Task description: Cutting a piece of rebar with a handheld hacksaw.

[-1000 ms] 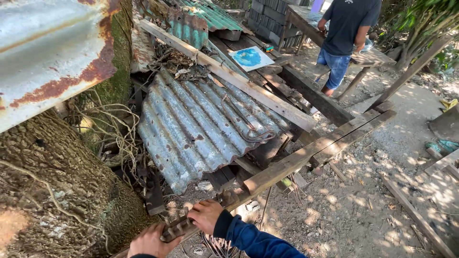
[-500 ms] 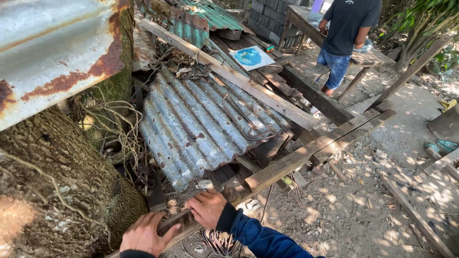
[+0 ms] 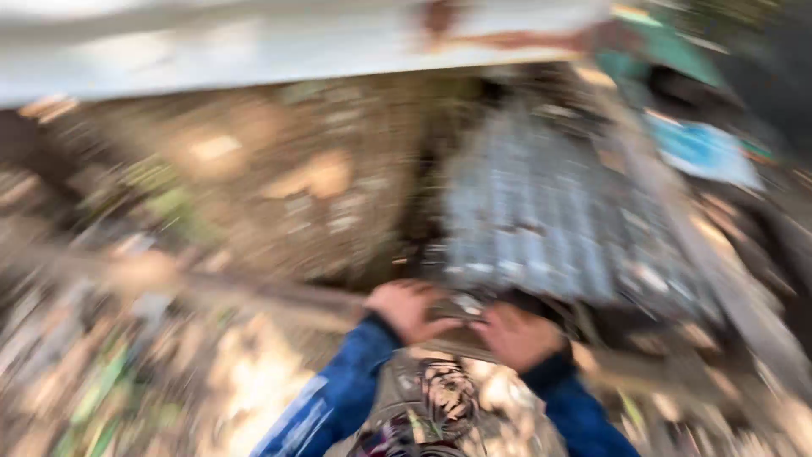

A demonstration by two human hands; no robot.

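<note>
The view is heavily motion-blurred. My left hand [image 3: 408, 309] and my right hand [image 3: 516, 336], both in blue sleeves, are close together at the lower middle. They are closed on the near end of a long wooden beam [image 3: 457, 311] that is dark and weathered. Just beyond my hands lies a grey corrugated metal sheet [image 3: 541, 211]. How far the beam runs is lost in the blur.
A thick tree trunk [image 3: 296, 186] stands to the left of the sheet. A rusty metal roof edge [image 3: 254, 42] crosses the top. A blue flat object [image 3: 702, 148] lies at the right. Leaf-strewn ground [image 3: 127, 381] spreads at the lower left.
The view has swung sharply left and down and blurred. Both hands stay on the beam's end, now nearer the frame's middle. The person at the back is out of view.
</note>
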